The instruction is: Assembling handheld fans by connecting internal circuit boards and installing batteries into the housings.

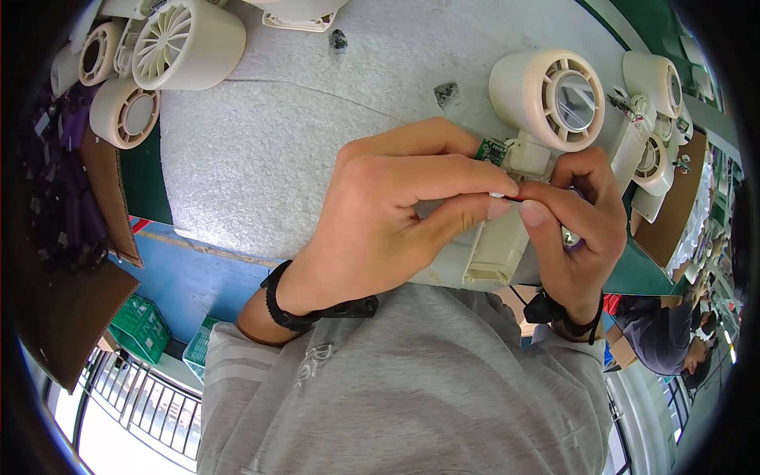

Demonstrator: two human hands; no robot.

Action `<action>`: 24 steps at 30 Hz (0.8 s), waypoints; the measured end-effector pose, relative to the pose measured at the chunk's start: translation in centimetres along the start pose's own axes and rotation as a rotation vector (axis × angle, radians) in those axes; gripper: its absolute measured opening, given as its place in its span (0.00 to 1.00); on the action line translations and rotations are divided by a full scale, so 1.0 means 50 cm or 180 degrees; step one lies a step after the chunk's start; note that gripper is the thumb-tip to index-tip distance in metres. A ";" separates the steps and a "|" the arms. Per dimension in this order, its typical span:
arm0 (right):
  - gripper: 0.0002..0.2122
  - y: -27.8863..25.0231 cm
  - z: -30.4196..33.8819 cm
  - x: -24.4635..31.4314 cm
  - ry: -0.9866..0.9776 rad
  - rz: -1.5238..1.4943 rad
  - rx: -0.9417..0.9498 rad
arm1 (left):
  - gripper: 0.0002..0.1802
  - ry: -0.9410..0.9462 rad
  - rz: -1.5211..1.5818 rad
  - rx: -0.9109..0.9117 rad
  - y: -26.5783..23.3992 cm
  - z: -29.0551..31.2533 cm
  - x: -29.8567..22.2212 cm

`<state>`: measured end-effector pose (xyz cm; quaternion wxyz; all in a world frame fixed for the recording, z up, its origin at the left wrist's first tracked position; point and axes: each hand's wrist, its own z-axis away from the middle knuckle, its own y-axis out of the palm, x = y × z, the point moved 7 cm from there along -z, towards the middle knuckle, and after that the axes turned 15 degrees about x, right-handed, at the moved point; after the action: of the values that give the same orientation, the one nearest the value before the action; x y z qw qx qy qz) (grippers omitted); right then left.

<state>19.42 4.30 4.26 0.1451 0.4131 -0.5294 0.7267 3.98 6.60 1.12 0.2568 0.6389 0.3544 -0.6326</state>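
Cream fan housing (546,99) just beyond hands, left (388,206) and right (574,218).

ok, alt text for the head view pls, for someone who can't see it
Two bare hands, left hand and right hand, meet fingertip to fingertip over a cream plastic fan housing with a small green circuit board, pinching a thin red wire. More cream fan housings lie on the grey foam mat.

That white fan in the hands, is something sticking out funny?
Yes. A small green circuit board pokes out bare beside the fan, and the left hand and right hand pinch a thin wire.
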 end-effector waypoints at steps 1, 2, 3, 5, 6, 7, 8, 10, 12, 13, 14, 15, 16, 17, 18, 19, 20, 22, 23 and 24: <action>0.08 0.001 -0.001 0.000 0.0042 0.0003 0.0008 | 0.12 0.0013 -0.0002 -0.0029 0.000 0.000 0.001; 0.08 0.001 -0.002 -0.001 0.0084 0.0007 0.0015 | 0.11 0.0026 -0.0004 -0.0058 -0.001 0.001 0.001; 0.08 0.003 -0.003 -0.003 0.0088 0.0006 0.0017 | 0.11 0.0023 -0.0001 -0.0056 0.000 0.001 0.002; 0.08 0.001 -0.006 -0.006 -0.0109 -0.0019 -0.0120 | 0.11 0.0040 -0.0024 -0.0044 0.001 0.002 0.002; 0.09 0.000 -0.006 -0.004 -0.0208 -0.0032 -0.0189 | 0.11 0.0049 -0.0037 -0.0038 0.001 0.002 0.001; 0.09 0.001 -0.005 -0.004 -0.0205 -0.0033 -0.0189 | 0.11 0.0048 -0.0035 -0.0037 0.001 0.002 0.001; 0.09 0.001 -0.004 -0.005 -0.0181 -0.0070 -0.0219 | 0.10 0.0036 -0.0034 -0.0007 0.001 0.001 0.000; 0.09 0.000 -0.002 -0.007 -0.0135 -0.0143 -0.0280 | 0.10 0.0013 -0.0036 0.0051 0.002 -0.001 -0.001; 0.10 0.001 -0.001 -0.006 -0.0154 -0.0120 -0.0281 | 0.10 0.0016 -0.0012 0.0080 0.004 -0.001 0.001; 0.10 0.002 -0.001 -0.006 -0.0177 -0.0104 -0.0270 | 0.10 0.0008 0.0013 0.0099 0.004 -0.001 0.003; 0.10 0.002 -0.002 -0.006 -0.0199 -0.0087 -0.0260 | 0.09 0.0001 0.0037 0.0119 0.005 -0.001 0.005; 0.10 0.003 -0.002 -0.005 -0.0200 -0.0090 -0.0254 | 0.09 -0.0004 0.0038 0.0114 0.005 0.000 0.004; 0.10 0.004 -0.001 -0.005 -0.0163 -0.0083 -0.0239 | 0.09 -0.0040 0.0086 0.0117 0.005 0.000 0.005; 0.09 0.005 0.000 -0.004 -0.0125 -0.0075 -0.0224 | 0.09 -0.0077 0.0135 0.0120 0.005 0.000 0.006; 0.09 0.006 0.003 -0.003 -0.0087 -0.0061 -0.0216 | 0.09 -0.0106 0.0182 0.0127 0.006 0.000 0.006; 0.09 0.006 0.005 -0.002 -0.0087 -0.0060 -0.0215 | 0.09 -0.0104 0.0183 0.0126 0.006 0.000 0.006; 0.09 0.004 0.008 0.002 -0.0116 0.0052 -0.0272 | 0.09 -0.0124 0.0215 0.0114 0.007 0.000 0.007; 0.10 0.000 0.012 0.008 -0.0174 0.0274 -0.0381 | 0.08 -0.0167 0.0279 0.0086 0.007 0.000 0.009; 0.10 -0.001 0.012 0.007 -0.0174 0.0275 -0.0378 | 0.08 -0.0168 0.0282 0.0083 0.006 0.000 0.009; 0.10 -0.003 0.013 0.009 -0.0239 0.0377 -0.0401 | 0.08 -0.0142 0.0230 0.0085 0.005 -0.001 0.008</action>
<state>19.53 3.68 4.76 0.1076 0.3980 -0.6027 0.6832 4.19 6.52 0.72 0.2787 0.6404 0.3168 -0.6417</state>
